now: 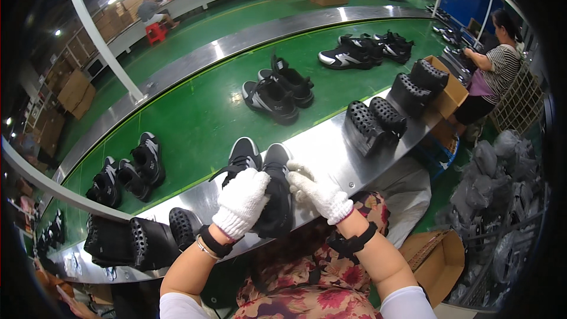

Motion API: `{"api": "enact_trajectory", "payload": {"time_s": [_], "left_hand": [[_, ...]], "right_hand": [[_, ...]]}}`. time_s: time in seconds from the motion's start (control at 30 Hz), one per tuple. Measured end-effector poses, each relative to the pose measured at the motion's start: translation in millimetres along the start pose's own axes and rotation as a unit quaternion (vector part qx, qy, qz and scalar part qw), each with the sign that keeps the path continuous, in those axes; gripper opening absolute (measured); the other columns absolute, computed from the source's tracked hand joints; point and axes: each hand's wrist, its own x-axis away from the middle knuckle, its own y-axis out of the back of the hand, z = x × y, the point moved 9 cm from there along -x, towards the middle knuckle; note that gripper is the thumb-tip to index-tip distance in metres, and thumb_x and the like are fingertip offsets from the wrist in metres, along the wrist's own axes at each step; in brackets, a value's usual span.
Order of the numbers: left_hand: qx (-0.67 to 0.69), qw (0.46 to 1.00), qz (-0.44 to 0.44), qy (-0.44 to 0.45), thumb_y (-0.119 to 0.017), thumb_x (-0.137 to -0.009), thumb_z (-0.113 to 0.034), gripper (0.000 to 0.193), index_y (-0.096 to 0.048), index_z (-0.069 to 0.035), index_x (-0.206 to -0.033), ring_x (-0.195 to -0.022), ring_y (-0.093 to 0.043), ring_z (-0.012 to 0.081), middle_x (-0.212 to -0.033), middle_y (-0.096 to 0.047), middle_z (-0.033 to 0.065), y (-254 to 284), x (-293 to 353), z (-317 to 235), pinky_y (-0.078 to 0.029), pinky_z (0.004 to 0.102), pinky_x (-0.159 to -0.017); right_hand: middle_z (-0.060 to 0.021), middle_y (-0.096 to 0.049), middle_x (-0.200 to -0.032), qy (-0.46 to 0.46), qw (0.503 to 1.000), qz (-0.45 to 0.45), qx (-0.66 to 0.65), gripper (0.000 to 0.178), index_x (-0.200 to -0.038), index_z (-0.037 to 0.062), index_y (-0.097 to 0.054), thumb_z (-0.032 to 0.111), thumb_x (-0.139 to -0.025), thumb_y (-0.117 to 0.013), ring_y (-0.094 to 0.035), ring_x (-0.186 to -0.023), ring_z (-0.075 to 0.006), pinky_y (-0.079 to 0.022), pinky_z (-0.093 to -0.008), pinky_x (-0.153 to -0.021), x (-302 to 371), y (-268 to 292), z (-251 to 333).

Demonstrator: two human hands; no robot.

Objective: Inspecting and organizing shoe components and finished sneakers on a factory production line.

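Two black sneakers with grey toes stand side by side at the metal edge in front of me. My left hand (242,199), in a white knit glove, is closed at the collar of the right-hand sneaker (277,186), its fingers curled and partly hidden. It covers much of the left-hand sneaker (244,152), whose toe points away from me. My right hand (314,191), gloved too, has its fingers apart beside the right-hand sneaker, with the fingertips near its upper. Nothing shows in the right palm.
Pairs of black sneakers (270,99) lie along the green belt (204,106). Black perforated boot-shaped pieces (361,127) stand on the metal ledge (310,145), both sides of me. An open carton (434,263) and a cage of plastic-wrapped items (508,201) are at right; a co-worker (499,65) stands beyond.
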Motion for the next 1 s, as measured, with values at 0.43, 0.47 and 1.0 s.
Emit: {"api": "enact_trajectory", "payload": {"time_s": [0.43, 0.47, 1.0], "left_hand": [[0.012, 0.999, 0.038, -0.034, -0.078, -0.077, -0.010, 0.031, -0.064, -0.011, -0.105, -0.092, -0.066, 0.0339, -0.094, -0.062, 0.0111, -3, 0, -6, -0.055, 0.0457, -0.077], [0.008, 0.998, 0.050, -0.027, -0.078, -0.077, -0.010, 0.031, -0.064, -0.011, -0.104, -0.092, -0.066, 0.0338, -0.094, -0.061, 0.0110, -6, 1, -5, -0.054, 0.0458, -0.077], [0.026, 0.996, 0.013, 0.083, -0.079, -0.080, -0.013, 0.026, -0.065, -0.009, -0.102, -0.093, -0.067, 0.0361, -0.096, -0.066, 0.0128, -3, 4, 9, -0.055, 0.0445, -0.080]], "right_hand": [[0.0072, -0.053, -0.069, -0.081, 0.993, 0.076, -0.051, 0.027, -0.082, 0.0152, -0.061, 0.031, -0.103, -0.067, -0.045, -0.054, -0.0037, -0.034, -0.0200, -0.048, 15, -16, 6], [0.0073, -0.053, -0.068, -0.085, 0.995, 0.041, -0.036, 0.027, -0.082, 0.0150, -0.061, 0.031, -0.103, -0.067, -0.045, -0.053, -0.0037, -0.034, -0.0199, -0.047, 13, -8, 2], [-0.0029, -0.066, -0.073, -0.096, 0.939, -0.058, 0.326, 0.037, -0.096, 0.0034, -0.070, 0.040, -0.101, -0.069, -0.061, -0.060, -0.0121, -0.048, -0.0295, -0.053, 31, 4, -22]]}}
